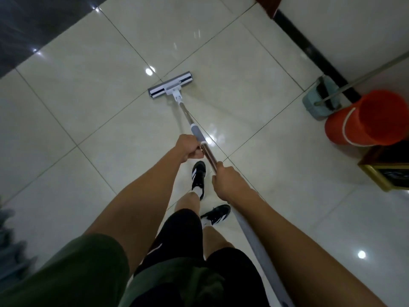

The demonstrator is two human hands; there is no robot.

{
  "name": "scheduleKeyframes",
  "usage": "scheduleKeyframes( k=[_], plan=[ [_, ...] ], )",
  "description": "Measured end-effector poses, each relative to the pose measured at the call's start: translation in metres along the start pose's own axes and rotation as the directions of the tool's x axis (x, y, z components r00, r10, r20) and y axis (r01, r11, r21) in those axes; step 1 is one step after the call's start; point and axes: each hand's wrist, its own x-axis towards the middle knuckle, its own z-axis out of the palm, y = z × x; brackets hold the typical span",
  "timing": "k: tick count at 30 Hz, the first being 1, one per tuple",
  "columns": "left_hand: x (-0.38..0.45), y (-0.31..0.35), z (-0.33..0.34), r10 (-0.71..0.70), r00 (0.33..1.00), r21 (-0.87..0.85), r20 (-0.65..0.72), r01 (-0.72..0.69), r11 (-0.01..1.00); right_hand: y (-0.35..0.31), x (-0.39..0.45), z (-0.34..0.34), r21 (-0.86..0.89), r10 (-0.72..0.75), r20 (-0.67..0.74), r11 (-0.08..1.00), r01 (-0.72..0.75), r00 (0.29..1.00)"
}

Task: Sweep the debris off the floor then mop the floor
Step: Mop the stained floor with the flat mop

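A flat mop (pixel 170 85) with a grey-and-white head lies on the glossy cream tiled floor (pixel 88 103) ahead of me. Its metal pole with a grey sleeve runs back toward me. My left hand (pixel 188 147) grips the pole just below the grey sleeve. My right hand (pixel 228 182) holds the pole lower down, closer to my body. The pole's grey end passes under my right forearm. My two black-and-white shoes stand on the tiles beneath my hands.
An orange bucket (pixel 367 120) stands at the right by the white wall. Beside it a teal dustpan with a brush (pixel 321 98) leans at the black skirting. A gold-framed dark object (pixel 389 171) sits at the right edge. Dark tiles lie at the upper left.
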Motion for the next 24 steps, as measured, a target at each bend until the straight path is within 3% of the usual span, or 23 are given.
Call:
scheduleKeyframes(
  k=[3,6,9,13,17,19,24],
  plan=[
    [-0.001,0.000,0.023,0.150,0.988,0.203,0.030,-0.153,0.967,0.018,0.003,-0.022,-0.102,0.014,0.043,0.995,-0.010,0.999],
    [-0.001,0.003,0.044,0.386,0.913,0.568,0.130,-0.387,0.726,0.032,0.009,-0.054,-0.183,0.068,0.006,0.981,-0.066,0.998],
    [0.002,0.015,0.060,0.505,0.841,0.631,0.196,-0.502,0.591,0.037,0.016,-0.090,-0.241,0.134,-0.053,0.960,-0.143,0.990],
    [0.011,0.059,0.073,0.535,0.804,0.745,0.258,-0.518,0.420,0.035,0.030,-0.130,-0.309,0.166,-0.134,0.930,-0.201,0.977],
    [0.016,0.104,0.078,0.463,0.797,0.845,0.387,-0.508,0.168,0.026,0.042,-0.160,-0.347,0.153,-0.124,0.919,-0.187,0.980],
    [0.018,0.123,0.083,0.460,0.796,0.852,0.393,-0.504,0.144,0.025,0.049,-0.178,-0.345,0.139,-0.144,0.921,-0.181,0.980],
    [0.026,0.168,0.104,0.512,0.751,0.786,0.416,-0.580,0.212,0.039,0.069,-0.234,-0.341,0.104,-0.185,0.926,-0.163,0.977]
  ],
)
